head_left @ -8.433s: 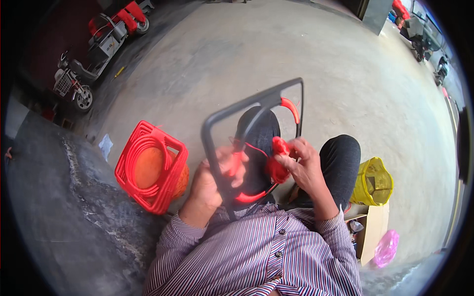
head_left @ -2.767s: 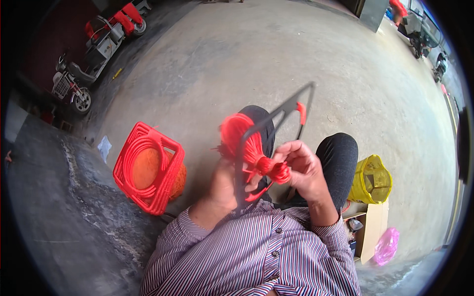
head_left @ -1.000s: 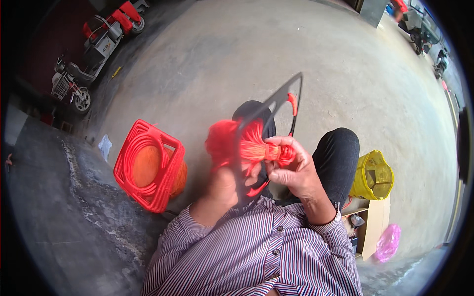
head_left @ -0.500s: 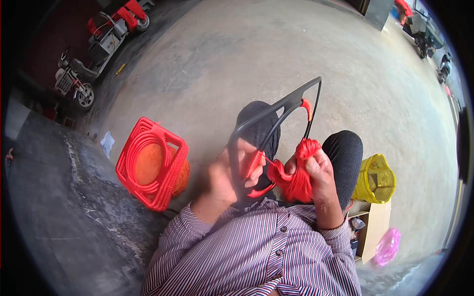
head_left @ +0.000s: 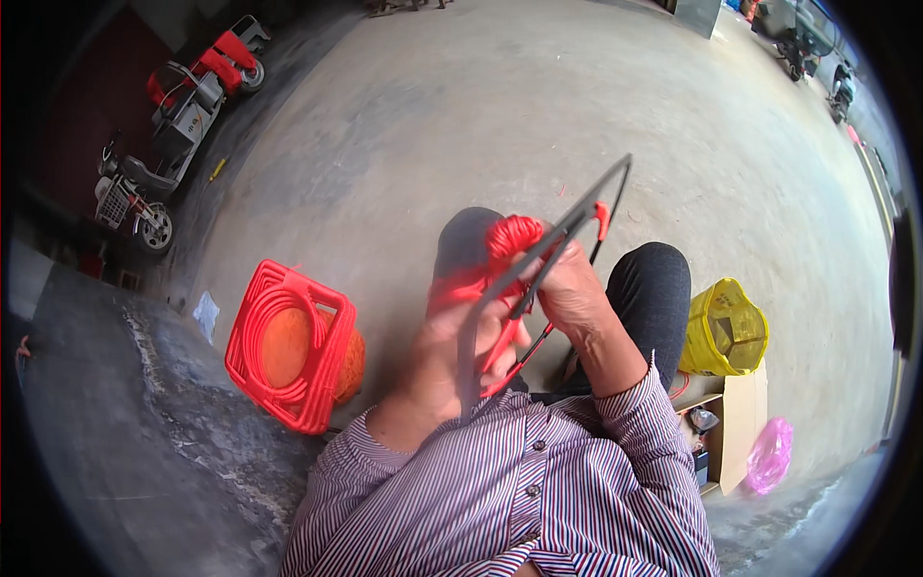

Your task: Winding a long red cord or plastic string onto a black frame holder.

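Observation:
Above my lap my left hand (head_left: 447, 351) is closed around the lower end of a thin black frame (head_left: 577, 207) with red sections. A smear of red covers part of these fingers. My right hand (head_left: 577, 293) has its fingers closed at a gathered bundle of shiny red material (head_left: 512, 238); whether it is cord or cloth I cannot tell. The frame's bars cross in front of the right fingers, and the bundle sticks out on their left side. Motion blurs the frame's lower part and the left hand.
On my left a stack of red frames with round hoops (head_left: 322, 385) leans on an orange round object (head_left: 351, 363). A yellow bag (head_left: 705, 346), an open cardboard box (head_left: 745, 409) and a pink plastic bag (head_left: 770, 457) are at my right. Parked vehicles (head_left: 187, 125) stand far left.
My right hand has moved up and left with the red bundle, from the frame's right side to behind its bars. The frame has tilted, still in my left hand.

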`<state>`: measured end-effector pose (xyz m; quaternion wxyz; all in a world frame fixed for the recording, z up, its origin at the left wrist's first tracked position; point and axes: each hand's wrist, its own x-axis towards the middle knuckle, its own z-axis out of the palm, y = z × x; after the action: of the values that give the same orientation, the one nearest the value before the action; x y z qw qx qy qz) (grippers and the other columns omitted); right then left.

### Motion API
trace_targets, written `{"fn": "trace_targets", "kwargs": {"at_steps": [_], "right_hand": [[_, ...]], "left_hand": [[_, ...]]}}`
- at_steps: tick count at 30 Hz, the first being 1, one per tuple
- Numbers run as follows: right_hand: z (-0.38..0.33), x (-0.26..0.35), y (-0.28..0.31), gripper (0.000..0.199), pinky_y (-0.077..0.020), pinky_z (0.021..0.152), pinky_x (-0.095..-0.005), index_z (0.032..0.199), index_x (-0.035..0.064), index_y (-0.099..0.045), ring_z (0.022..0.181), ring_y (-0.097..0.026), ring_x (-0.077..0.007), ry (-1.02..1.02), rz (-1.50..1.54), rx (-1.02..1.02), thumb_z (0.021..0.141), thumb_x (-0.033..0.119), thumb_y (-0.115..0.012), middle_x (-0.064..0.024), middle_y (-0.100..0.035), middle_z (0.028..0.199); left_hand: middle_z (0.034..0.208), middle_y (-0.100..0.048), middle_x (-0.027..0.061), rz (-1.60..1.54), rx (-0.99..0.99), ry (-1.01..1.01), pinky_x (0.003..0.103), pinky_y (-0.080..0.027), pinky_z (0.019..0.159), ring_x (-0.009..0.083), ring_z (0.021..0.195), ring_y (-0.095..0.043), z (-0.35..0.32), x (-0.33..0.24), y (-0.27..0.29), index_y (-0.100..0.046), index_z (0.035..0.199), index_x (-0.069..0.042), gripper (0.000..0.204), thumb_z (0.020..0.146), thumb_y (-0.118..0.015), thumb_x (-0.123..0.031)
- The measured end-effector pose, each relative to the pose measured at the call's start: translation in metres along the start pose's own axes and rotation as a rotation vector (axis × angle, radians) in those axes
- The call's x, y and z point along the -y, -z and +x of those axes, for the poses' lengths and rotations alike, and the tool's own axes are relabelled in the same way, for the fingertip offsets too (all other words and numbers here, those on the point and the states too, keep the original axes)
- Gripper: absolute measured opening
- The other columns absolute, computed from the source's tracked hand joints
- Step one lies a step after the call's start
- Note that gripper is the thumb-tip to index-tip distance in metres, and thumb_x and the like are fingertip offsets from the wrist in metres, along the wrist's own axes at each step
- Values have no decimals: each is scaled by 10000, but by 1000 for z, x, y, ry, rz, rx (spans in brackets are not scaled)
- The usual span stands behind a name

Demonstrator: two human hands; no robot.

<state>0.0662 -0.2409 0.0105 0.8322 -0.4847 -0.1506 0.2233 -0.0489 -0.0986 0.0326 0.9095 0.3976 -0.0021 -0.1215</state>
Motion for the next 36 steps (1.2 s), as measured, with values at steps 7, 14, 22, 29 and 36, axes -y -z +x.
{"fn": "trace_targets", "kwargs": {"at_steps": [7,14,22,29,36], "right_hand": [[-9,6,8,393,-505,866,-340,1168,-9,-558,1028,-622,-221,91,341,619,795,20,-681,-166,-621,1139],[-35,-10,23,447,-481,829,-268,1185,-5,-537,928,-585,-122,71,-56,68,782,43,-725,-40,-609,1039],[-50,2,-10,365,-479,872,-299,1137,23,-523,1001,-589,-147,122,241,89,815,18,-696,-83,-599,1131],[-53,16,20,317,-454,879,-339,1107,28,-520,975,-576,-190,200,316,30,901,239,-635,-106,-605,1064],[-64,-4,42,312,-462,798,-280,1073,33,-516,864,-577,-142,152,242,-62,882,233,-660,-52,-603,932]], "left_hand": [[892,-611,187,-295,-99,246,295,-395,412,250,561,-572,5,-6,-25,-499,1179,-15,563,951,-365,-511],[814,-589,78,-144,-189,-47,227,-337,420,141,570,-523,1,-1,1,-551,1109,8,357,886,-587,-268],[884,-602,65,-8,-138,-61,210,-322,453,101,629,-539,5,-1,-1,-552,1114,-65,336,838,-633,-239],[887,-609,158,-179,-160,-141,261,-372,439,195,597,-551,-1,-2,28,-557,1170,-30,334,897,-550,-224],[789,-606,160,-172,-155,-46,264,-360,402,190,517,-518,-5,-6,28,-622,1034,-115,190,948,-526,-255]]}}
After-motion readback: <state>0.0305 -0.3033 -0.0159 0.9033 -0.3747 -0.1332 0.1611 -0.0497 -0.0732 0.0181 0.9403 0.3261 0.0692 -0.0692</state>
